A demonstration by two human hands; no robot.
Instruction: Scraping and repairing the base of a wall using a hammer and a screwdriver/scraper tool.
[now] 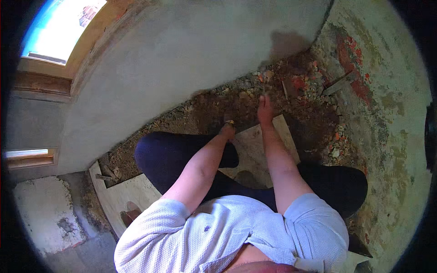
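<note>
My right hand [265, 110] reaches forward over the dug-out dirt, its fingers closed on a thin tool [263, 87]. The tool's shaft points away from me toward broken rubble [261, 76] at the foot of the wall; its exact kind is too small to make out. Nearer to me and to the left, my left hand [227, 131] is low over the dark soil [211, 109], just past my knee. Its fingers look closed around a small yellowish thing [230, 122], which I cannot identify.
Pale boards [250, 141] lie under and between my bent legs. A grey plastered wall [173, 54] rises ahead; a stained wall [387, 136] stands at the right. A wooden strip [340, 83] leans there beside red brick debris [300, 84]. A window opening [68, 27] is at upper left.
</note>
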